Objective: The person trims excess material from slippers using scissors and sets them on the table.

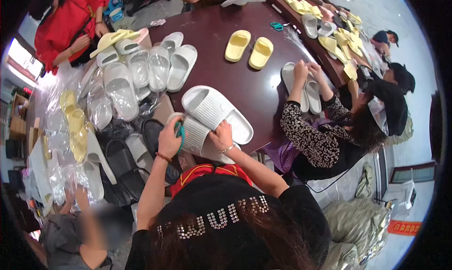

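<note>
A pair of light grey ribbed slide slippers lies before me at the table edge. The farther slipper (205, 106) is tilted across, and the nearer slipper (194, 137) is partly covered by my hands. My left hand (169, 137) is closed round green-handled scissors (180, 131) at the toe end of the near slipper; the blades are hidden. My right hand (222, 135) grips the near slipper at the edge of its strap, close to the farther slipper's footbed.
Bagged grey slippers (120, 88) pile up on the left, with black slippers (125, 166) nearer me. Two yellow slippers (260, 52) stand on the dark red table (212, 39). Teal scissors (277, 26) lie beyond. A co-worker's hands (301, 72) handle grey slippers on the right.
</note>
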